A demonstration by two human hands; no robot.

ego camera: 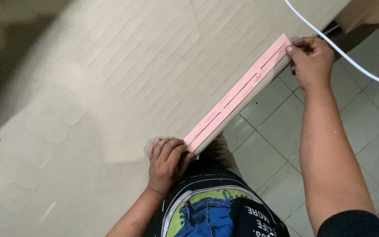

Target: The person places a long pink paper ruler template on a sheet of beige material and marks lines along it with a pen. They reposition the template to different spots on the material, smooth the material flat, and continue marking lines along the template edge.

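The left hand pinches the near end of the long pink paper strip; the right hand grips the far end; keeping it taut along the beige cardboard sheet's edge seems wise.

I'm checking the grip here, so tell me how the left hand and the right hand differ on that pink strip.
The left hand sits at the near end of the pink strip, close to the body, fingers curled down over the table edge; the right hand is at the far end, arm stretched out. The left hand presses from above, while the right hand pinches the end with its fingertips. Both are bare and touch the strip.
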